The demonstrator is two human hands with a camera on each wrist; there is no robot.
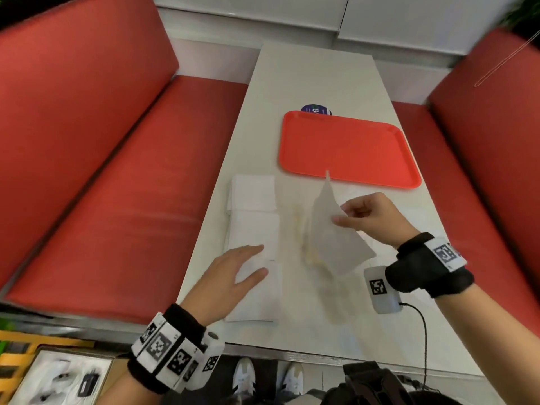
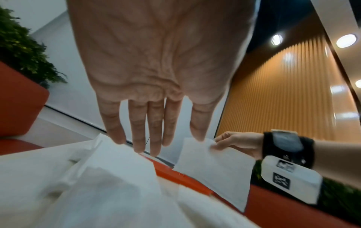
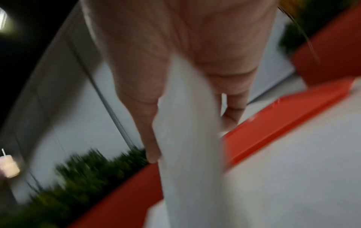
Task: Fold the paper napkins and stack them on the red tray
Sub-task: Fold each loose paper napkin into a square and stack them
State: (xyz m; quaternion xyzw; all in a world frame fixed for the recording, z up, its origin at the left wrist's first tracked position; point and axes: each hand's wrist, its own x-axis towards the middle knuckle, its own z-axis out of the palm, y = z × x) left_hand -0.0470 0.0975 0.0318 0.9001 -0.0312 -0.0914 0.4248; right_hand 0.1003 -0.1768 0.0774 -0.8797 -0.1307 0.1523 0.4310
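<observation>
Centrally, the white table (image 1: 315, 83) carries the red tray (image 1: 347, 147) at upper right of middle. Lower left lie overlapping unfolded napkins (image 1: 254, 229); the left hand (image 1: 230, 276) rests on them, fingers straight. Right of centre, the right hand (image 1: 371, 217) pinches one lifted napkin (image 1: 336, 235) above the tabletop, just short of the tray.

My left hand (image 1: 233, 276) lay flat, fingers straight and slightly spread, palm down. My right hand (image 1: 372, 219) was raised, thumb and curled fingers pinching.
</observation>
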